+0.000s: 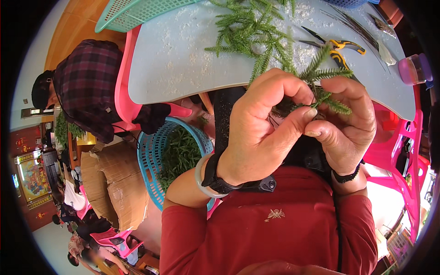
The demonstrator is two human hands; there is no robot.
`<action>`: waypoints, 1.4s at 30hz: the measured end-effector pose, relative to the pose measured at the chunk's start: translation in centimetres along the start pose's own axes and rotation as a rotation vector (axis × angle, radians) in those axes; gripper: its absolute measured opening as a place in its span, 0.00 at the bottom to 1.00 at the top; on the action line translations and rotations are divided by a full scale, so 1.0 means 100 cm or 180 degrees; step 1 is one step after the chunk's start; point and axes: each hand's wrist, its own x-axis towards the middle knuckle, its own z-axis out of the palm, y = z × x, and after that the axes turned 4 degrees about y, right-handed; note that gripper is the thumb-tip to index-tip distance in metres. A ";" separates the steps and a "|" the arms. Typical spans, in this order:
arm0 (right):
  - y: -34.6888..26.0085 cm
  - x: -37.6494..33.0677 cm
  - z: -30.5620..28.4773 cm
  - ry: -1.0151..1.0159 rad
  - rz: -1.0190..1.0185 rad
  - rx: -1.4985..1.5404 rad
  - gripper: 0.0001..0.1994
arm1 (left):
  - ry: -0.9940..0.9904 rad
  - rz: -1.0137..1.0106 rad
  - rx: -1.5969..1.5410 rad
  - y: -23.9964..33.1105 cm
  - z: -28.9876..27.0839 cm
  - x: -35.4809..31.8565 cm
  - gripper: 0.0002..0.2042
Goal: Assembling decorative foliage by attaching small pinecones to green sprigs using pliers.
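Both my hands are raised over the near edge of the table, pinching a green artificial pine sprig (316, 73) between them. My left hand (268, 130) has its thumb and fingers closed at the sprig's base, where a thin dark strand shows. My right hand (350, 121) is curled around the same base from the other side, thumb tip close to the left thumb. The exact joint is partly hidden by the fingers. Just beyond lies a heap of similar green sprigs (250, 34). Pliers with yellow and black handles (341, 44) rest with jaws apart on the table.
White flakes are scattered over the pale table (156, 68). Dark thin stems (350, 23) and a purple-lidded jar (410, 69) are at the right. A blue basket (151, 169) of greenery stands left, near a cardboard box (121, 183) and a seated person in plaid (91, 82). Pink chairs (398, 160) stand around.
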 end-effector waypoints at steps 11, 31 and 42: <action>0.000 0.001 -0.004 0.0047 -0.0097 -0.0016 0.25 | 0.0073 0.0392 0.0908 -0.003 0.003 -0.004 0.10; 0.008 0.002 -0.010 -0.0406 -0.0535 -0.0026 0.32 | 0.0089 0.0656 0.1570 0.017 -0.001 0.000 0.08; 0.013 0.003 -0.002 -0.0004 -0.1110 -0.1441 0.31 | 0.0736 0.0450 0.0963 -0.004 0.013 -0.009 0.07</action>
